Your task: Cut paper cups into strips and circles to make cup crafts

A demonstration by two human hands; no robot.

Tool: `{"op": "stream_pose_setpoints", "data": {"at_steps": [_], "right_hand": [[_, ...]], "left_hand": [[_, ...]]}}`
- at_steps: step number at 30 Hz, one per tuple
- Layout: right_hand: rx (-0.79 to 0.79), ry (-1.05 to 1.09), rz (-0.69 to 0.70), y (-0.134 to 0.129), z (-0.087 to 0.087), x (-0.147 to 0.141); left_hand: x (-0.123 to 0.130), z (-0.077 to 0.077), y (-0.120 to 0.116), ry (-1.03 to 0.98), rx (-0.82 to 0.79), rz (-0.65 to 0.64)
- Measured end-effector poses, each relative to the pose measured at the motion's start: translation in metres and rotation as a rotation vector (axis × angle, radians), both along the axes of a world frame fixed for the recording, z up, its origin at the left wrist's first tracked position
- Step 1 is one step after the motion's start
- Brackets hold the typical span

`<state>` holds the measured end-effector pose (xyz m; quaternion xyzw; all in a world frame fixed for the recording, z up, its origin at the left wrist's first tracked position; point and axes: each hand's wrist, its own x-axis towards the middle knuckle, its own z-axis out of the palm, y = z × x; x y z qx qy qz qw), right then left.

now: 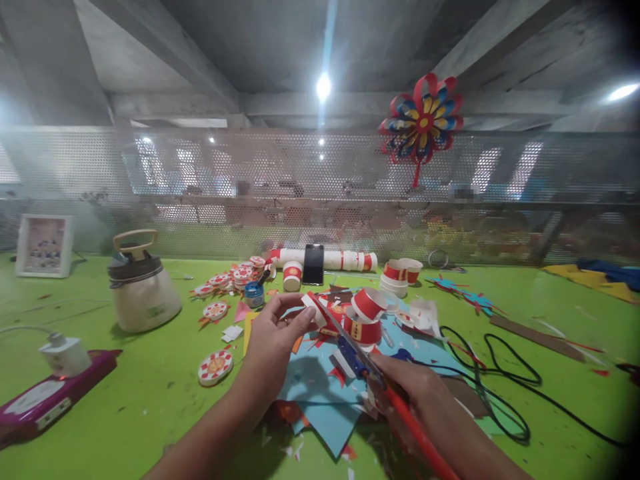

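Observation:
My left hand (pixel 273 343) pinches a red-and-white piece of paper cup (pixel 314 310) between thumb and fingers, above the littered middle of the table. My right hand (pixel 413 380) is closed around red-handled scissors (pixel 345 337), whose blades point up and left towards the piece. The blade tips are close to its right edge; I cannot tell whether they touch it. Beside the blades stand cut red-and-white paper cups (pixel 369 305). Under the scissors lies a blue tool (pixel 351 360), apparently a glue gun, partly hidden. Light-blue paper (pixel 320 380) with scraps on it spreads beneath both hands.
Finished-looking red-and-white discs (pixel 215 367) lie at left, near a blue jar (pixel 254 295). Behind them are a phone (pixel 313 265) and a row of joined cups (pixel 345 260). A black cord (pixel 500 367) loops at right. A large jug (pixel 143 293) and power strip (pixel 45 407) stand left.

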<state>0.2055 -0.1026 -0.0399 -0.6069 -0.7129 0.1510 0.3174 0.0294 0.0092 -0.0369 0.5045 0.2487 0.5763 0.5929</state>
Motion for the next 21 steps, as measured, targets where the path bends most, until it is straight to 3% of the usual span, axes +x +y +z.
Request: {"op": "stream_pose_setpoints", "data": {"at_steps": [15, 21], "right_hand": [[0.099, -0.11, -0.033, 0.004, -0.016, 0.0], [0.008, -0.021, -0.022, 0.003, -0.009, 0.001]], "left_hand": [[-0.001, 0.001, -0.001, 0.013, -0.029, 0.01], [-0.005, 0.004, 0.003, -0.034, -0.087, -0.025]]}}
